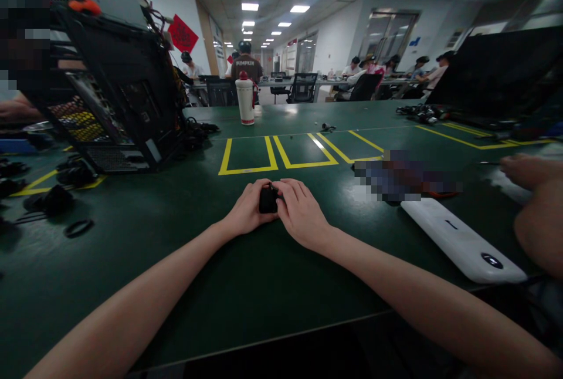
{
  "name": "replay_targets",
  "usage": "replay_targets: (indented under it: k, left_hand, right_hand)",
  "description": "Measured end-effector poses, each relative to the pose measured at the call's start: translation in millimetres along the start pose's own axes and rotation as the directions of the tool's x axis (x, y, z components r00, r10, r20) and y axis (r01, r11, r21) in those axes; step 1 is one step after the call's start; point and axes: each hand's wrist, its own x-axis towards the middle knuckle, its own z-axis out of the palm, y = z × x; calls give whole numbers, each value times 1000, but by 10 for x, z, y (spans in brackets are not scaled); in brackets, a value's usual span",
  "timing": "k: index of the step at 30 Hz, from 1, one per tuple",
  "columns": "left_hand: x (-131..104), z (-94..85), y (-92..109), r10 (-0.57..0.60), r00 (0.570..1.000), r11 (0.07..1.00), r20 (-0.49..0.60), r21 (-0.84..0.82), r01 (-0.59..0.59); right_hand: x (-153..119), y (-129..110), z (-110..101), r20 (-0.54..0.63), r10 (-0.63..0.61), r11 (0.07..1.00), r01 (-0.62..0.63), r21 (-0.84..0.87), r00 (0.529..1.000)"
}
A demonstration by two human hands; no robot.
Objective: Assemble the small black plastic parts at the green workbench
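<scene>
Between my two hands is a small black block-shaped object (268,200), just above or on the green table (246,285); its exact kind does not show. My left hand (247,209) wraps its left side, thumb below and fingers at the top. From the right, my right hand (301,212) curls over its upper right edge, with the fingertips partly hidden. Both hands are closed on it, in front of the yellow tape outlines (248,171).
An open black computer case (118,97) stands at left, near black cable bundles (48,200) and a black ring (79,227). A white bottle (245,100) stands behind. On the right lie a long white device (461,238) and another person's hand (536,173).
</scene>
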Motion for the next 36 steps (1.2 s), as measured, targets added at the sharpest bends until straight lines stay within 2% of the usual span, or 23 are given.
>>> replay_targets:
  k: [7, 13, 18, 36]
  left_hand:
    - [-3, -8, -2, 9, 1000, 1000, 15, 16, -9]
    - [-4, 2, -2, 4, 1000, 1000, -6, 14, -4]
    - [-4, -4, 8, 10, 1000, 1000, 8, 8, -10]
    - [-7, -21, 28, 17, 1000, 999, 0, 31, -17]
  right_hand:
    - [9, 11, 9, 32, -26, 1000, 26, 4, 999]
    - [6, -9, -13, -7, -6, 1000, 6, 8, 1000]
    - [9, 7, 0, 2, -39, 999, 39, 17, 999]
    - [1, 6, 4, 3, -30, 999, 30, -30, 1000]
